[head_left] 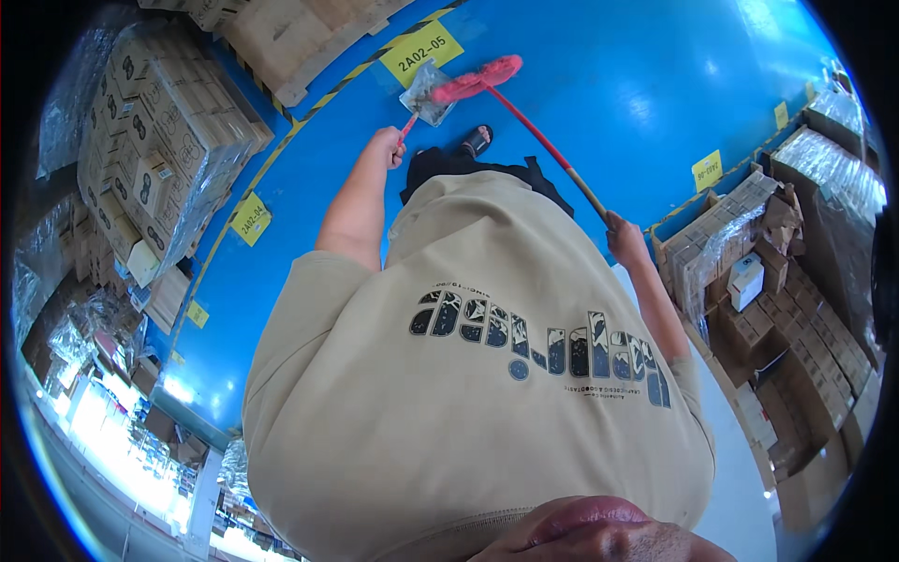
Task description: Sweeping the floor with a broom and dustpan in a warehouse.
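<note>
A: Where is the dustpan [410,97]?
B: On the blue floor [609,84], a greyish, see-through pan with its pinkish-red handle [408,125] pointing back toward the person. There seem to be some bits in it, too small to make out.
A: And the left hand [386,148]?
B: On the near side of the dustpan, a little to its left, with fingers closed around that handle.
A: What does the right hand [626,238] do?
B: It is wrapped around a pole [548,150], well to the right of the dustpan and nearer the person. The pole is red toward its far end and tan by the hand.
A: What is on the far end?
B: A fluffy red head [492,73], overlapping the dustpan's right side in view. Whether they touch, I cannot tell.
A: Anything else around?
B: A yellow floor label [420,45] just beyond the dustpan and a dark sandal [477,141] near it, on the person's side. Wrapped cartons [154,140] are stacked well to its left; more boxes [796,318] stand well to its right.
</note>
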A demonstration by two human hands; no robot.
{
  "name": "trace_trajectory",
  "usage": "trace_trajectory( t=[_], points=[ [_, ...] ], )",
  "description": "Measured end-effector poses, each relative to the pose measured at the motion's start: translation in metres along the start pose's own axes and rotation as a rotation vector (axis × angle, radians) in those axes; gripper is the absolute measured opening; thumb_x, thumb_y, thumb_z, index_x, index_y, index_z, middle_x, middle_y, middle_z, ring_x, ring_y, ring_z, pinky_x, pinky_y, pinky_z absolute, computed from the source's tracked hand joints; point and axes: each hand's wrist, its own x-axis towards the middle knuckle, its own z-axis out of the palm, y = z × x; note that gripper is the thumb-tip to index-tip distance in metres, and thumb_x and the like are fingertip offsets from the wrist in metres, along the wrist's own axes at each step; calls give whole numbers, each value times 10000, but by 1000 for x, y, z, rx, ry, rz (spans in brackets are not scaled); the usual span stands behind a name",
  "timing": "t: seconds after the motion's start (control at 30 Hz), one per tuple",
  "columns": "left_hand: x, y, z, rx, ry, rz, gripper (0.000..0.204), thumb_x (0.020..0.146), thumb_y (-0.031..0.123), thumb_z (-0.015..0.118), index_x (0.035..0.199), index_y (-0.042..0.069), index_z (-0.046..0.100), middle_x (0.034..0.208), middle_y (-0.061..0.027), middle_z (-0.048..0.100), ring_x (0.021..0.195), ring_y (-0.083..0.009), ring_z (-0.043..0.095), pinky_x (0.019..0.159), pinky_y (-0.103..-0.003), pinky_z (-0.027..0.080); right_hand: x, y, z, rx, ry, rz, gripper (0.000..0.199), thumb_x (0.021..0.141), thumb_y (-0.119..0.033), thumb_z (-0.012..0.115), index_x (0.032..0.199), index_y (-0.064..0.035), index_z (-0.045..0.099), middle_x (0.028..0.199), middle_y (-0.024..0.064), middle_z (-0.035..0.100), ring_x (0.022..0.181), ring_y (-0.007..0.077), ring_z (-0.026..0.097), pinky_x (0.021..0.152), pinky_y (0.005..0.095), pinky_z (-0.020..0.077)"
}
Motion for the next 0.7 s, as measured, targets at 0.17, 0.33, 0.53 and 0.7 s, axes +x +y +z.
trace_trajectory(
  t=[0.17,0.33,0.53,0.7],
  points=[
    [5,-11,-6,-23,-23,-21,83,839,159,459,786,97,474,561,-18,458,404,-88,396,393,-252,269,26,-12,-2,60,95,123,396,762,-109,495,1152,-63,553,933,235,616,889,419,575,802,479,458],
    [-6,-19,-8,23,-18,-14,89,848,169,483,801,93,478,573,-11,466,425,-80,398,412,-247,288,61,-22,22,78,202,105,347,761,-94,462,1089,-60,572,896,237,620,861,424,581,774,495,462],
    [-16,-17,-6,15,-34,-18,86,849,166,484,805,93,469,574,-6,481,411,-81,399,402,-244,286,76,-46,40,5,35,54,230,819,-66,418,991,-29,566,877,259,618,851,422,597,739,499,478],
    [-16,-4,-13,-51,-36,-53,85,838,160,500,808,89,464,562,-15,478,405,-81,390,398,-250,269,31,-32,21,13,-15,23,244,793,-48,440,1000,-34,569,863,246,620,854,416,592,756,491,477]
  ],
)
